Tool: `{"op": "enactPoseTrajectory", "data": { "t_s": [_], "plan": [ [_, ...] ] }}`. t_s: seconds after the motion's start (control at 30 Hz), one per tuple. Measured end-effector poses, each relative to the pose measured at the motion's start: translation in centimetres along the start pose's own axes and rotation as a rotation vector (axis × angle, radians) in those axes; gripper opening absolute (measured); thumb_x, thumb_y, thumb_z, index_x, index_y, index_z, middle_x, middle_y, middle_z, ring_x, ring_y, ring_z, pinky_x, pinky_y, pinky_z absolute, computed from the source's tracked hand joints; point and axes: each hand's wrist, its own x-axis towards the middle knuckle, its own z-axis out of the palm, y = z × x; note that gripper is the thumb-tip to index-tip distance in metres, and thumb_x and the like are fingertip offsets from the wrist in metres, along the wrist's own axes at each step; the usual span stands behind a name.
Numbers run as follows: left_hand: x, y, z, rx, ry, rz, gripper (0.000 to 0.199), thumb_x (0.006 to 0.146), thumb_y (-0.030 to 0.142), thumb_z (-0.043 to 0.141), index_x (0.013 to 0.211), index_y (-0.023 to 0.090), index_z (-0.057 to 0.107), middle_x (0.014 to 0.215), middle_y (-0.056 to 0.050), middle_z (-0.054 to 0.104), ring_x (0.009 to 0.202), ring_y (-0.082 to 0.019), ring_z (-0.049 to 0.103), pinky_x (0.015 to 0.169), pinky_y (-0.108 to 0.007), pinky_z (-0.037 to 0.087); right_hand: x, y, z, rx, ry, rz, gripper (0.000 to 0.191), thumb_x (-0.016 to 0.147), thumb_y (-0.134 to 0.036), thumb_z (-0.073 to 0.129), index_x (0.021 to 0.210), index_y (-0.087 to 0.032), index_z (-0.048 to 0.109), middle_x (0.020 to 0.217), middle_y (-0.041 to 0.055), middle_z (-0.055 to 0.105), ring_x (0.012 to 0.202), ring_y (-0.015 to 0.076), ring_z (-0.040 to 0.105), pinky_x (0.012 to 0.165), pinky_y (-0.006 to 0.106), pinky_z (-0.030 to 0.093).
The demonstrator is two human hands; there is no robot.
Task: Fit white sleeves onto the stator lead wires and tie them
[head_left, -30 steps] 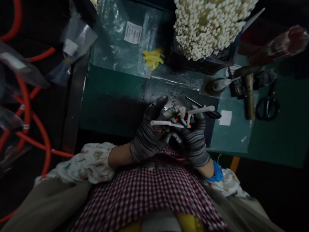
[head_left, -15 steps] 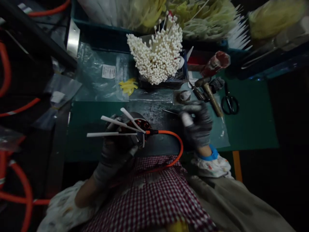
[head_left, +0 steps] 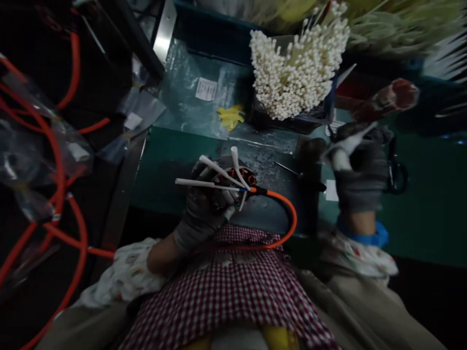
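My left hand [head_left: 197, 214], in a grey glove, is closed around a motor stator [head_left: 226, 197] with copper windings. White sleeved leads [head_left: 195, 183] stick out of it to the left and up. An orange cable [head_left: 288, 199] curves from it to the right and down to my lap. My right hand [head_left: 361, 170], gloved and blurred, is closed on a white pointed nozzle [head_left: 353, 141]; whatever body it has is hidden by the fingers. A thin screwdriver-like tool [head_left: 288, 168] with a dark handle lies on the bench between my hands.
White-tipped sticks fill a box [head_left: 299, 82] at the back. Yellow pieces [head_left: 231, 117] lie on a plastic bag [head_left: 186, 104]. Beyond my right hand are a red tube [head_left: 390, 99] and black scissors [head_left: 397, 175]. Orange cables [head_left: 78, 218] and bagged parts [head_left: 136, 116] crowd the left.
My right hand has moved right and up, away from the thin tool, and now holds the white nozzle. My left hand keeps the stator. The whole view has shifted.
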Motion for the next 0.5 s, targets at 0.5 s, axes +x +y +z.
{"op": "enactPoseTrajectory", "data": {
  "t_s": [0.5],
  "plan": [
    [-7.3,-1.5,3.5,0.240,0.114,0.063,0.070,0.111,0.056,0.064,0.172,0.031,0.038,0.163,-0.017,0.060,0.165,-0.040,0.051,0.134,-0.072,0.047,-14.8,-8.1,0.7,0.555,-0.671,-0.141,0.027,0.102,-0.033,0.082,0.129,-0.030,0.087,0.109,0.0049,0.090,0.092,0.0262,0.086,0.079,0.039,0.074]
  ]
}}
